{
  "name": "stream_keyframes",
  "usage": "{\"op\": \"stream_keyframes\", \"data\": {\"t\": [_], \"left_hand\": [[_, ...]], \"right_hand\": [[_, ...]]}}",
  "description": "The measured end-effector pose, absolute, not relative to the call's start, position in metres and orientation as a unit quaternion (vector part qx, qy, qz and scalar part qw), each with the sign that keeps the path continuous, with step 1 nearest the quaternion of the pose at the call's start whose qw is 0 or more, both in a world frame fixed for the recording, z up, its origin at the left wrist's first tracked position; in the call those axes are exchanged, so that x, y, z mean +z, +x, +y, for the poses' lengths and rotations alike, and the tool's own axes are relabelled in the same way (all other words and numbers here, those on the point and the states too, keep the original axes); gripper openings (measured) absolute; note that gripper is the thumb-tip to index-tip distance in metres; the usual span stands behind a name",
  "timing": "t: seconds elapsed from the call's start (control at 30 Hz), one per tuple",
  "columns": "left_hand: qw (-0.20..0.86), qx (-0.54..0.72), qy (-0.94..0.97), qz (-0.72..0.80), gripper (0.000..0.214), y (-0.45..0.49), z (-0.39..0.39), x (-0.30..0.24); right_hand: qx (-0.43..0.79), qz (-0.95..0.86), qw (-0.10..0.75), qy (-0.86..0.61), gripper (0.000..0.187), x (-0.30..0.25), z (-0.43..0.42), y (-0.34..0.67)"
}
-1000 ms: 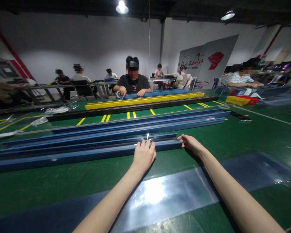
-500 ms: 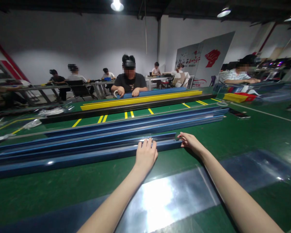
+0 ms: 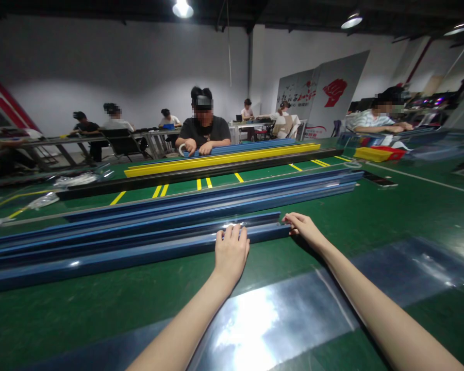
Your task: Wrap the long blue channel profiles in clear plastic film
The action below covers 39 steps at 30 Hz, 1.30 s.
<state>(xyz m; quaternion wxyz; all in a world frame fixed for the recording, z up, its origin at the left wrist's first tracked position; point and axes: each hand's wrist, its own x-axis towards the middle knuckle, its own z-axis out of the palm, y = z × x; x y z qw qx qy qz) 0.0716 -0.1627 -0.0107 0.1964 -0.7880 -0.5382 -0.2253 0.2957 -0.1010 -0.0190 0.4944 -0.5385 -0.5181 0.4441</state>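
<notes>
Blue channel [image 3: 139,257] runs under the left fingers [image 3: 235,234] to the right fingertips [image 3: 288,217].

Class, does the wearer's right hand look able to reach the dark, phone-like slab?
Probably yes: if the right hand leaves the blue channel, nothing visibly blocks its way across the green tabletop to the slab.

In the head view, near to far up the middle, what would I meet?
Shiny sheet → blue channel at the hands → blue channels behind it → black bar → yellow bar → person in a dark shirt.
</notes>
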Motion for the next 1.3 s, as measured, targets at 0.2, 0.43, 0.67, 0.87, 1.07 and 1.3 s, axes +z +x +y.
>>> {"op": "stream_keyframes", "data": {"t": [0.2,0.43,0.67,0.87,1.07,1.3], "left_hand": [[0.193,-0.222,-0.789,-0.540,0.025,0.0719,-0.1633,-0.0092],[0.194,-0.227,-0.787,-0.539,0.025,0.0714,-0.1631,-0.0110],[0.205,-0.224,-0.791,-0.531,0.027,0.0707,-0.1614,-0.0139],[0.214,-0.205,-0.797,-0.527,0.027,0.0701,-0.1612,-0.0131],[0.217,-0.184,-0.797,-0.533,0.025,0.0703,-0.1621,-0.0095],[0.217,-0.174,-0.797,-0.537,0.023,0.0708,-0.1627,-0.0083]], "right_hand": [[0.446,-0.491,0.524,-0.534,0.028,-0.0194,-0.0988,0.2979],[0.421,-0.487,0.551,-0.531,0.033,-0.0173,-0.1005,0.2938],[0.425,-0.495,0.536,-0.536,0.032,-0.0171,-0.1002,0.2941],[0.420,-0.513,0.529,-0.529,0.029,-0.0198,-0.0982,0.2972],[0.414,-0.503,0.544,-0.528,0.031,-0.0209,-0.0980,0.2967],[0.409,-0.515,0.533,-0.532,0.028,-0.0209,-0.0978,0.2969]]}}
